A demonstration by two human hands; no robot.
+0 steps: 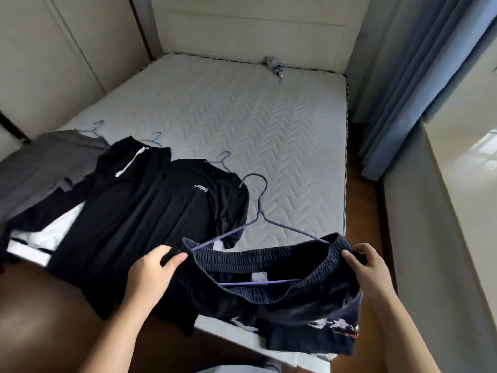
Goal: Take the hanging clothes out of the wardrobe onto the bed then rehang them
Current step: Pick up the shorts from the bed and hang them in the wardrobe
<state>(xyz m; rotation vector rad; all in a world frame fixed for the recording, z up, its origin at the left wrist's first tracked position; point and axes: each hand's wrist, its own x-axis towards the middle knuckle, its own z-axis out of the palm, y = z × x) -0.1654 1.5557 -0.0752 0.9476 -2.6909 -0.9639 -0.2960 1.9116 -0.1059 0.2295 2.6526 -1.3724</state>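
Dark navy shorts with an elastic waistband hang over the near edge of the bed, with a purple hanger threaded through the waistband. My left hand pinches the left side of the waistband. My right hand grips its right side. To the left lie a black T-shirt with a small logo, black trousers with a white drawstring and a grey garment, each on a hanger.
A small grey object lies at the bed's far edge. Blue curtains hang on the right above a window sill. White wardrobe doors stand at the left. Dark wooden floor borders the bed.
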